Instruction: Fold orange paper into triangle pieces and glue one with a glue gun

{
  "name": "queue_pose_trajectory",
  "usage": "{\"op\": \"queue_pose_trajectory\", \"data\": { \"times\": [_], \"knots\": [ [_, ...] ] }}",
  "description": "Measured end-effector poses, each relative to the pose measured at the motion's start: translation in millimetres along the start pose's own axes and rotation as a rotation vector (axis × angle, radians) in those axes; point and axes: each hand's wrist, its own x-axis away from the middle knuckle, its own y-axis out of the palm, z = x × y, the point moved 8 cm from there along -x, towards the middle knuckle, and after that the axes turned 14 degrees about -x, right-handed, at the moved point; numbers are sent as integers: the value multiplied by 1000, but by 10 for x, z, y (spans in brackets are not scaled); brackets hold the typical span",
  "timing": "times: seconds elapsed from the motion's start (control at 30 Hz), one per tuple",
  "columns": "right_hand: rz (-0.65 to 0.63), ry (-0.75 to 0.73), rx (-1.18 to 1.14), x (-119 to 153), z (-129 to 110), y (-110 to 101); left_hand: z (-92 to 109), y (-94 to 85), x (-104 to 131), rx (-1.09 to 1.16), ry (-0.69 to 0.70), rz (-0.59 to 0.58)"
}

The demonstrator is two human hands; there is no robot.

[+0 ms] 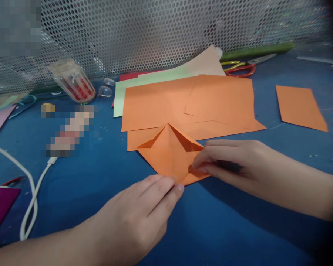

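Folded orange paper on blue table, peak away, tip overlapping orange sheets. Right hand pinches right-side flap, nearer it; left hand on near corner, thumb hidden, can't tell if pinching.

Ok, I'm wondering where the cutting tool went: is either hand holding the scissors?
No, the scissors lie near the mesh, while the left hand and right hand touch the folded orange paper.

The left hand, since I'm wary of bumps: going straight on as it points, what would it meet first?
Probably the bare right hand, across the folded orange paper sheet; depth there is unclear.
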Motion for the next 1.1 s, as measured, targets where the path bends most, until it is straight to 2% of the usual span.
{"op": "queue_pose_trajectory", "data": {
  "times": [0.3,0.5,0.77,0.83,0.97,1.1],
  "knots": [
    [11,-55,55,4,-54,16,-6,-21,18,-34,19,19],
    [-2,-90,69,10,-96,-2,44,-42,18,-73,56,89],
    [-20,-82,26,-3,-72,3,83,-6,18,-83,104,81],
    [8,-73,7,-5,-57,5,79,-2,12,-84,121,58],
    [143,-35,-39,27,-12,-37,46,31,-9,-75,143,-37],
    [210,49,-88,58,72,-39,7,40,-35,-73,136,-64]
  ]
}}
